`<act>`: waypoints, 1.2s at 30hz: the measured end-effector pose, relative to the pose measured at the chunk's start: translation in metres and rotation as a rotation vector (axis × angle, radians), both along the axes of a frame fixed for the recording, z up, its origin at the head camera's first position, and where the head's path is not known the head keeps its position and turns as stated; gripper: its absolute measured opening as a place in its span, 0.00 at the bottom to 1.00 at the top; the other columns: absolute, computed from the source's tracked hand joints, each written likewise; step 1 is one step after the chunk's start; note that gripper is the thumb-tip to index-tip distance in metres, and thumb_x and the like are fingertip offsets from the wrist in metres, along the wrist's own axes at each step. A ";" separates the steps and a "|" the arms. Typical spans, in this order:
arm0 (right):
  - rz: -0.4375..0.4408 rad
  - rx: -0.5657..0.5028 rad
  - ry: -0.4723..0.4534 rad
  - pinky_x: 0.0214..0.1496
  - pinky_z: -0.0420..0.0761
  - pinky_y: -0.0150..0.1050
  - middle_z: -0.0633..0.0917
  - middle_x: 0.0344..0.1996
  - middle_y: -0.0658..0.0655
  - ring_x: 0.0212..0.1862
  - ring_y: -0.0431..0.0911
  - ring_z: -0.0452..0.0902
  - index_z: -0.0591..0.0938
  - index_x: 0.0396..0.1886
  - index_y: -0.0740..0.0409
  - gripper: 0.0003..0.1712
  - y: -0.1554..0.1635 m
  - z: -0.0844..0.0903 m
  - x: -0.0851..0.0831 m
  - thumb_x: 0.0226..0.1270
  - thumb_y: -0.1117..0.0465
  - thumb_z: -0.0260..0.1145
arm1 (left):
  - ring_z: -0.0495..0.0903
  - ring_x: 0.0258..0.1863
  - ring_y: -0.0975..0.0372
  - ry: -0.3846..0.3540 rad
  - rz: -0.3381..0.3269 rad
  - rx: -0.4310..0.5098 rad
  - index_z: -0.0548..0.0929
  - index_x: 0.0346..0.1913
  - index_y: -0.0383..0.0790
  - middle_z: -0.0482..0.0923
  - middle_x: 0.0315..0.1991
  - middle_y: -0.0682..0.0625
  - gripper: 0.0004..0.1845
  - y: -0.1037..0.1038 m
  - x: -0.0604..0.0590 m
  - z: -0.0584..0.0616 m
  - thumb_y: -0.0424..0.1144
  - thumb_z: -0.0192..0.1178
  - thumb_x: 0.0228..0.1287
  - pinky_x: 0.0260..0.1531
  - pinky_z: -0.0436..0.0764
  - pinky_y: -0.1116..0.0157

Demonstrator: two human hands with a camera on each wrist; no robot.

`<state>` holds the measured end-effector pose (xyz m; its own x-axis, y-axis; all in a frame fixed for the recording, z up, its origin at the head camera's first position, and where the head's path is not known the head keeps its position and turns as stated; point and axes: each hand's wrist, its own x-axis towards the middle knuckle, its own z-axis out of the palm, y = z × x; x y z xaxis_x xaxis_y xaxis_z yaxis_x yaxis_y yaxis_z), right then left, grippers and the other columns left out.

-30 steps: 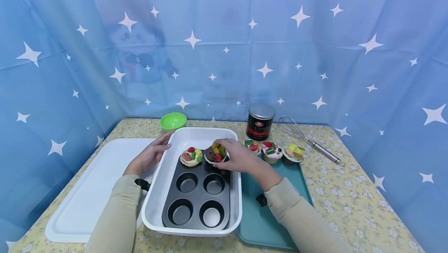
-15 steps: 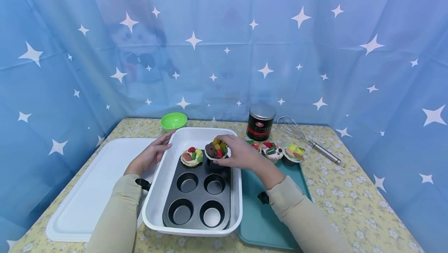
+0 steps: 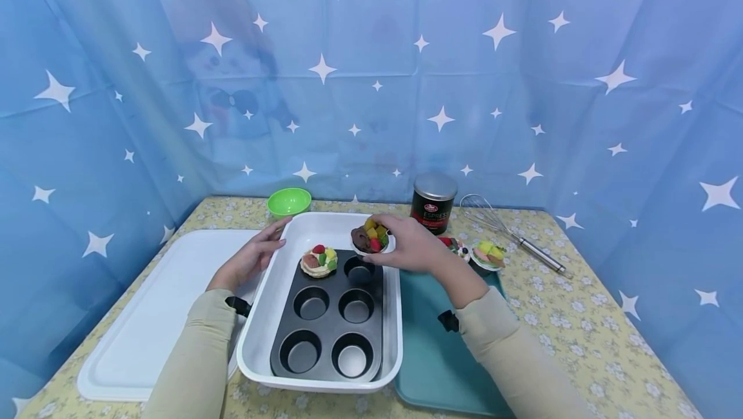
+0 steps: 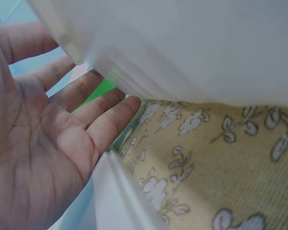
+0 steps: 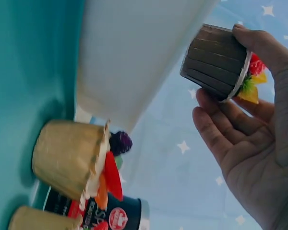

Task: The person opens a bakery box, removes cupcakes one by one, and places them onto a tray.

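Observation:
My right hand (image 3: 406, 248) holds a chocolate cupcake (image 3: 370, 238) with fruit topping by its brown paper cup (image 5: 216, 61), lifted above the far right cup of the black muffin pan (image 3: 331, 316). The pan lies in a white baking dish (image 3: 261, 329). A cream cupcake (image 3: 318, 262) sits in the pan's far left cup. My left hand (image 3: 251, 258) rests open, fingers straight, against the dish's far left rim (image 4: 134, 67). Other cupcakes (image 3: 486, 254) stand on the teal tray (image 3: 429, 361); a gold-cupped cupcake (image 5: 72, 160) is near my right hand.
A white lid or board (image 3: 145, 316) lies left of the dish. A green bowl (image 3: 288, 200), an espresso tin (image 3: 432, 201) and a wire whisk (image 3: 511, 229) stand along the back of the flowered tablecloth. Blue star curtains close in three sides.
My right hand has lifted the chocolate cupcake up out of the pan's far right cup, which now shows empty. The left hand has stayed on the dish's rim.

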<state>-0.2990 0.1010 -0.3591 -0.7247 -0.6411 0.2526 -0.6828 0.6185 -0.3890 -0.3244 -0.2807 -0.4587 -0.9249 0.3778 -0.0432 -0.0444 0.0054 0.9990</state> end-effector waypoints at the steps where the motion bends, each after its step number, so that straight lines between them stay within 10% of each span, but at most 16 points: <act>1: 0.003 -0.003 0.000 0.53 0.83 0.47 0.82 0.52 0.50 0.53 0.46 0.81 0.73 0.69 0.51 0.41 0.003 0.001 0.000 0.61 0.38 0.72 | 0.57 0.76 0.47 0.000 0.002 0.000 0.51 0.81 0.56 0.47 0.80 0.48 0.34 0.000 0.000 0.000 0.37 0.48 0.78 0.59 0.77 0.63; 36: -0.091 -0.027 -0.108 0.51 0.84 0.55 0.81 0.56 0.56 0.54 0.52 0.80 0.75 0.66 0.49 0.42 0.079 -0.013 0.014 0.55 0.37 0.76 | 0.58 0.75 0.48 -0.022 0.028 0.006 0.52 0.81 0.57 0.49 0.80 0.49 0.35 0.001 0.001 0.003 0.38 0.50 0.77 0.59 0.78 0.65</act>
